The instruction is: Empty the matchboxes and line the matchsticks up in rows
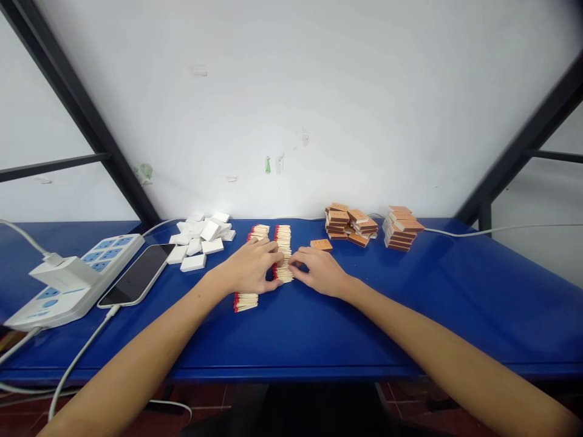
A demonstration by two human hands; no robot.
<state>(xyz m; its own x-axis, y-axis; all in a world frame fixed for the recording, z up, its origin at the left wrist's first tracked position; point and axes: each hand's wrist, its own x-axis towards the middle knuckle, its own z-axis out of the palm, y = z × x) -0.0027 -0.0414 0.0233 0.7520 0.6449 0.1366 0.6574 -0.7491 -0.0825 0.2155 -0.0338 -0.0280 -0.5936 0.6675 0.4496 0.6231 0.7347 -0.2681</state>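
Red-tipped wooden matches lie in a near-upright row (283, 240) between two bare hands. The left hand (252, 267), thumb and fingers parted, touches the red heads; the right hand (321, 271), thumb and forefinger slightly apart, meets the plain ends. Whether it pinches a match, I cannot tell. The step appears to be evening this row; the next move seems to call for light, level pressure from both sides. A second row (246, 301) runs partly under the left hand. Beyond, on the blue table (364, 334): white boxes (210, 230) left, orange-brown matchboxes (402, 228) right.
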